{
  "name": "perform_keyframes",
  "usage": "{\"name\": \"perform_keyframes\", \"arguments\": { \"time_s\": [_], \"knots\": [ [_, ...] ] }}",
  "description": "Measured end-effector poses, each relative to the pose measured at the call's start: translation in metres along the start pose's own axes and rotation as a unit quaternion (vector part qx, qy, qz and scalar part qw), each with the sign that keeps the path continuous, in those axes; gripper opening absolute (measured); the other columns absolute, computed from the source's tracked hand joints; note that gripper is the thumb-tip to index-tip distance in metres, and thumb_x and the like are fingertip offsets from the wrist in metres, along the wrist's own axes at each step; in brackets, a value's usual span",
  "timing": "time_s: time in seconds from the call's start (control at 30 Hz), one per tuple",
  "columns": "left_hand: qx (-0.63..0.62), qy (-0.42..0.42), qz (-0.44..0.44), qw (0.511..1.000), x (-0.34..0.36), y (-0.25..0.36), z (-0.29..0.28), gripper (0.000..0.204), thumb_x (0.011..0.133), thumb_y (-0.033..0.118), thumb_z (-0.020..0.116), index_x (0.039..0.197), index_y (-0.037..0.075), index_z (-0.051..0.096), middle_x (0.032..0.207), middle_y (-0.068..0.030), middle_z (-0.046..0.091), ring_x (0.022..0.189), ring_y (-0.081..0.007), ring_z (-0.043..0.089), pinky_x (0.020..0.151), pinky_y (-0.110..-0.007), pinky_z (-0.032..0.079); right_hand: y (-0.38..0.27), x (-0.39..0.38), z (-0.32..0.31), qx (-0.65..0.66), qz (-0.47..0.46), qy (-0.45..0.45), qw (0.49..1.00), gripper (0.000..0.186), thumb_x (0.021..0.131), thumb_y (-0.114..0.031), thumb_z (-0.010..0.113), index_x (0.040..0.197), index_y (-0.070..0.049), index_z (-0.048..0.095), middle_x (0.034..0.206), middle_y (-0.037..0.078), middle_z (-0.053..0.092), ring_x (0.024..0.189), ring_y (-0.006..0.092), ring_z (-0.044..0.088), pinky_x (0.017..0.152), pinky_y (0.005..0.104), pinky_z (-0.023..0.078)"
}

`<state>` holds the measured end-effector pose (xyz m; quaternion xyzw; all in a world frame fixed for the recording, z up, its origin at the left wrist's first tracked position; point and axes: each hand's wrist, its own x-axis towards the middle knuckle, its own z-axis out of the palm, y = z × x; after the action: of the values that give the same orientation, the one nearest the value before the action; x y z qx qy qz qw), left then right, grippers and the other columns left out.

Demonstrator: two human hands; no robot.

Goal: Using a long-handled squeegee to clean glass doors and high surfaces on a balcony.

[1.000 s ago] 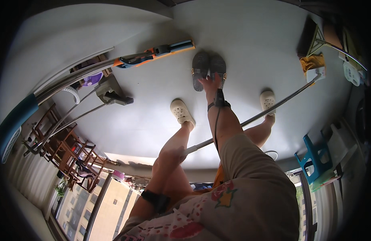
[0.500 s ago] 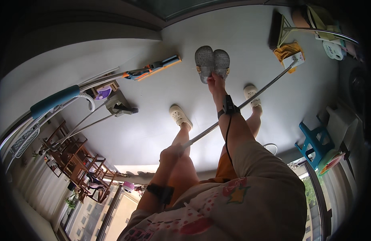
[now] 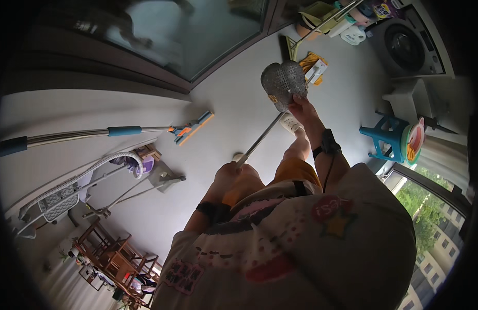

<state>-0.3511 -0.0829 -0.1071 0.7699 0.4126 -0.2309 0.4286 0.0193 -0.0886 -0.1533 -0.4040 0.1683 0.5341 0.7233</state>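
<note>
A pair of grey slippers [image 3: 281, 84] with textured surfaces and a gold buckle is pinched together in my right hand [image 3: 302, 107], the thumb and fingers closed at their near end. My left hand [image 3: 228, 174] is wrapped round the upper part of a metal mop pole [image 3: 264, 135]. This pole slants away to the right, passes behind the slippers, and meets a flat white mop head [image 3: 316, 68] with an orange cloth [image 3: 312, 61] on the floor. The slippers hide the pole's middle.
A sponge mop [image 3: 190, 129] leans at left, near a broom and dustpan [image 3: 164, 180]. A squeegee [image 3: 290, 49] stands past the slippers. At right are a washing machine [image 3: 404, 47] and a blue stool [image 3: 386, 135]. My feet wear cream clogs [image 3: 289, 124].
The view has turned, bringing the washing machine and glass door further in. My right hand has brought the slippers rightward, over the mop pole. Both hands keep their hold.
</note>
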Motion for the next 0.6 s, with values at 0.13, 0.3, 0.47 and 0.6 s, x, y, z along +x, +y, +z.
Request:
{"name": "perform_keyframes", "arguments": {
  "time_s": [0.13, 0.3, 0.47, 0.6],
  "knots": [
    [-0.021, -0.013, 0.069, 0.997, 0.002, 0.009, -0.028, 0.033, 0.088, 0.03, 0.052, 0.097, -0.002, 0.054, 0.088, -0.0246, 0.062, 0.088, -0.0413, 0.059, 0.076, -0.046, 0.047, -0.011, -0.099, -0.02, 0.008, -0.074, 0.05, 0.996, 0.028, 0.077, 0.003, 0.06, 0.092, -0.019, 0.05, 0.08, 0.0, 0.053, 0.075, 0.0146, 0.051, 0.062, 0.0278, 0.041],
    [-0.118, -0.082, 0.016, 0.989, -0.017, 0.043, -0.055, 0.025, 0.09, 0.026, 0.054, 0.091, 0.002, 0.049, 0.058, -0.003, 0.047, 0.041, -0.0124, 0.045, 0.036, -0.03, 0.037, -0.001, -0.201, -0.081, -0.041, -0.144, 0.161, 0.976, 0.026, 0.084, -0.027, 0.061, 0.102, -0.012, 0.05, 0.086, 0.007, 0.056, 0.079, 0.0213, 0.054, 0.067, 0.0366, 0.047],
    [-0.115, -0.112, -0.01, 0.987, -0.016, 0.04, -0.047, 0.02, 0.089, 0.023, 0.053, 0.092, 0.004, 0.048, 0.058, -0.0008, 0.043, 0.04, -0.0104, 0.042, 0.033, -0.028, 0.035, 0.048, -0.281, -0.154, 0.088, -0.232, 0.377, 0.893, 0.024, 0.087, -0.026, 0.059, 0.103, -0.011, 0.052, 0.079, 0.006, 0.056, 0.065, 0.018, 0.054, 0.05, 0.0297, 0.043],
    [-0.128, -0.127, -0.005, 0.984, -0.011, 0.038, -0.039, 0.017, 0.089, 0.021, 0.053, 0.092, 0.005, 0.047, 0.058, -0.0004, 0.042, 0.04, -0.0098, 0.04, 0.033, -0.026, 0.034, 0.089, -0.356, -0.189, 0.35, -0.191, 0.476, 0.784, 0.022, 0.086, -0.026, 0.058, 0.068, -0.015, 0.052, 0.05, -0.001, 0.039, 0.037, 0.0136, 0.038, 0.034, 0.029, 0.032]
  ]
}}
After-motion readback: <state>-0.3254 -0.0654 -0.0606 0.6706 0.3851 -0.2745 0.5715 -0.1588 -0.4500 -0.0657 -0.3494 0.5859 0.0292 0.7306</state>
